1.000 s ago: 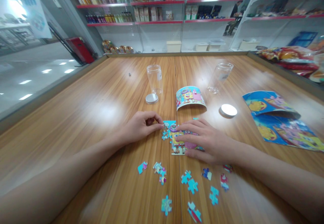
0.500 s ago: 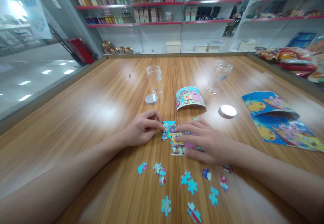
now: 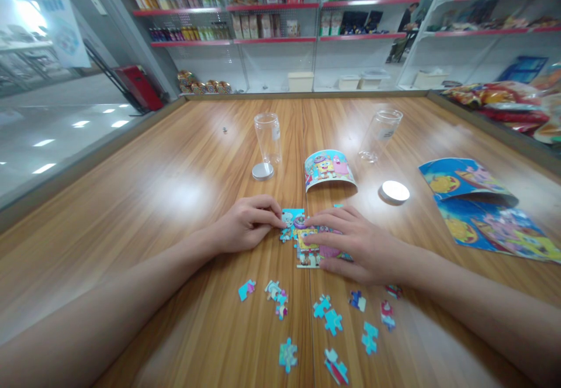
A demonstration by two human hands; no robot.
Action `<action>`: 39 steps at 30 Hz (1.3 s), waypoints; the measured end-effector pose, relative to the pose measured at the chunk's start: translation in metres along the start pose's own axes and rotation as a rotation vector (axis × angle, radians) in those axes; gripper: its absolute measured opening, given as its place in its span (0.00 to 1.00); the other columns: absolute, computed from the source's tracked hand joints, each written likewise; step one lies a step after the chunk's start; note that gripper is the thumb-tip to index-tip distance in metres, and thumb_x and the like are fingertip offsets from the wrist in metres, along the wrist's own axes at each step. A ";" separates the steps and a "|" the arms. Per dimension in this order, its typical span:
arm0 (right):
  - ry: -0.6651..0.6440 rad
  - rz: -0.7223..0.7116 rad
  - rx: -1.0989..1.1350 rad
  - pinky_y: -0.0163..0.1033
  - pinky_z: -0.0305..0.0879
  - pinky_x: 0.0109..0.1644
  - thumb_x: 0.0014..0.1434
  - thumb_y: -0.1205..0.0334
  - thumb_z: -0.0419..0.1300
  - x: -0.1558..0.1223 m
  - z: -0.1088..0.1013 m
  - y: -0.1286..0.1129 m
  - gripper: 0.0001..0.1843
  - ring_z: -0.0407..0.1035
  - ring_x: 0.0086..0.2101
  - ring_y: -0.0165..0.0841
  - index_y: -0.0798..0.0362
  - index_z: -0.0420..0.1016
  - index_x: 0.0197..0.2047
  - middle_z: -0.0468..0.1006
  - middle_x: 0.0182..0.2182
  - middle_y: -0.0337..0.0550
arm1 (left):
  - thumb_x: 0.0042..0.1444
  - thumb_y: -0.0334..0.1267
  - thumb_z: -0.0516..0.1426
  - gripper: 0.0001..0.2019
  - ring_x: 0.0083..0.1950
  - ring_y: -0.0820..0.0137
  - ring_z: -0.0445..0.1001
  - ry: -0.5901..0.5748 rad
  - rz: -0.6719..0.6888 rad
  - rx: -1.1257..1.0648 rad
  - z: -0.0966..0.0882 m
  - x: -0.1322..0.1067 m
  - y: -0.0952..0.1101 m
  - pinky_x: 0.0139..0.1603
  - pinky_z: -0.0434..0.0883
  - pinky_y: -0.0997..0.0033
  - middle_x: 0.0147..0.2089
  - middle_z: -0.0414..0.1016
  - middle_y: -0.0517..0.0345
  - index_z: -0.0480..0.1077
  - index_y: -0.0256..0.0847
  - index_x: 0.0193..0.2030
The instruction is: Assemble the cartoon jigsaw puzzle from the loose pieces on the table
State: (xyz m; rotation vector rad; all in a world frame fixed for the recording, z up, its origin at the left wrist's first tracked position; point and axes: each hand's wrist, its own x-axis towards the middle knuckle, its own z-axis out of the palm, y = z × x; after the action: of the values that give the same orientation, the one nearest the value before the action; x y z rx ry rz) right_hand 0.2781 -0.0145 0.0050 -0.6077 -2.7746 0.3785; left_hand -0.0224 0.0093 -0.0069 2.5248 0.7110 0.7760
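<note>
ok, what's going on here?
Someone is handling a partly joined jigsaw bare-handed. The left hand is at its left edge, grip pinched; whether it holds a piece is unclear. The right hand lies spread over the right part. Loose pieces are scattered on the table on the near side. Beyond the jigsaw are a curved picture card, two clear jars and two round lids.

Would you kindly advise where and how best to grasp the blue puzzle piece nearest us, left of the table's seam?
I'd pinch the puzzle piece by its left and right edges from above, since it lies flat on the table, apart from other pieces.
</note>
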 end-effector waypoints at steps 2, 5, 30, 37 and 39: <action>-0.003 0.000 0.001 0.54 0.57 0.59 0.68 0.53 0.54 0.000 0.000 0.000 0.20 0.62 0.58 0.43 0.47 0.70 0.61 0.68 0.62 0.48 | 0.59 0.23 0.54 0.16 0.42 0.71 0.76 0.003 0.012 0.011 0.000 0.000 -0.001 0.43 0.74 0.69 0.42 0.75 0.51 0.80 0.42 0.44; -0.006 0.000 -0.001 0.54 0.57 0.60 0.68 0.53 0.54 0.000 0.000 0.000 0.21 0.62 0.58 0.43 0.47 0.70 0.61 0.67 0.63 0.47 | 0.59 0.23 0.54 0.15 0.41 0.70 0.77 0.009 0.023 0.022 0.000 0.001 -0.001 0.43 0.75 0.70 0.42 0.76 0.51 0.80 0.42 0.44; -0.008 0.009 -0.006 0.52 0.56 0.60 0.69 0.53 0.53 0.000 0.001 0.000 0.20 0.62 0.59 0.43 0.48 0.70 0.61 0.67 0.63 0.47 | 0.57 0.20 0.51 0.18 0.41 0.73 0.73 0.045 0.003 0.062 0.002 0.000 -0.006 0.41 0.72 0.72 0.41 0.73 0.52 0.79 0.39 0.44; 0.002 0.004 -0.003 0.52 0.56 0.61 0.69 0.53 0.53 0.000 0.003 0.001 0.20 0.61 0.59 0.42 0.47 0.70 0.61 0.67 0.63 0.46 | 0.58 0.21 0.50 0.18 0.41 0.72 0.73 0.036 -0.013 0.076 0.003 0.000 -0.004 0.41 0.72 0.71 0.41 0.72 0.52 0.79 0.39 0.44; -0.001 0.003 -0.001 0.53 0.56 0.60 0.69 0.53 0.54 0.000 0.002 0.001 0.20 0.62 0.59 0.42 0.47 0.70 0.61 0.67 0.63 0.47 | 0.58 0.21 0.50 0.18 0.41 0.72 0.73 0.039 -0.010 0.073 0.002 0.001 -0.003 0.41 0.72 0.70 0.41 0.72 0.51 0.78 0.38 0.44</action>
State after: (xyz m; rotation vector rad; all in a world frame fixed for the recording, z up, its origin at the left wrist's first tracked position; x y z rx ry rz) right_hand 0.2778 -0.0142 0.0024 -0.6128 -2.7750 0.3774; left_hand -0.0215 0.0119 -0.0098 2.5754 0.7785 0.8119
